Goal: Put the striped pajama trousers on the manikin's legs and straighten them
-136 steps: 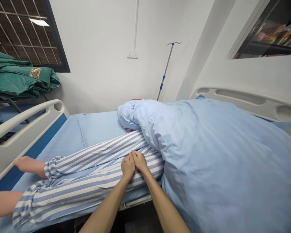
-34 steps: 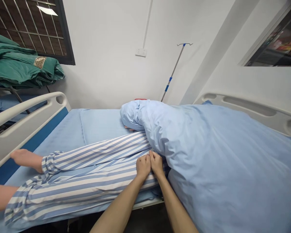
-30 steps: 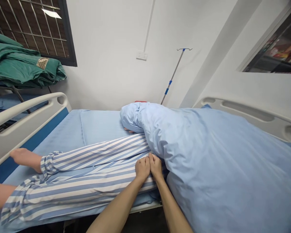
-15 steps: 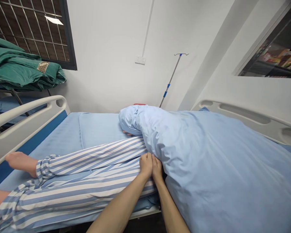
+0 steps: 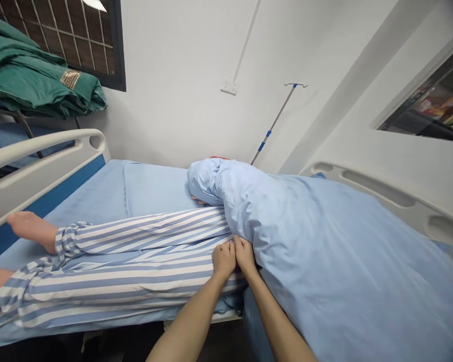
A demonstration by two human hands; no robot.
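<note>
Blue-and-white striped pajama trousers [image 5: 136, 276] cover the legs of a figure lying on the bed, bare feet [image 5: 32, 229] toward the footboard. My left hand [image 5: 224, 259] is closed at the upper part of the trousers, knuckles up, pinching the striped cloth. Pressed beside it, my right hand [image 5: 244, 253] is closed too, at the same cloth, right along the edge of the bunched light blue quilt [image 5: 324, 241]. The fingertips of both hands are mostly hidden. The quilt covers the figure's upper body; some fingers [image 5: 198, 200] of the figure show under its far edge.
A blue sheet [image 5: 154, 186] covers the mattress. At the left stands the footboard [image 5: 53, 146], at the right the headboard [image 5: 381, 186]. Behind the bed an IV pole [image 5: 274, 125] leans by the wall. Folded green cloth [image 5: 41, 85] lies beyond the footboard.
My hands have shifted slightly, the left a little to the left and the right rolled more knuckles-up, both still together at the trousers. The camera view has tilted a little.
</note>
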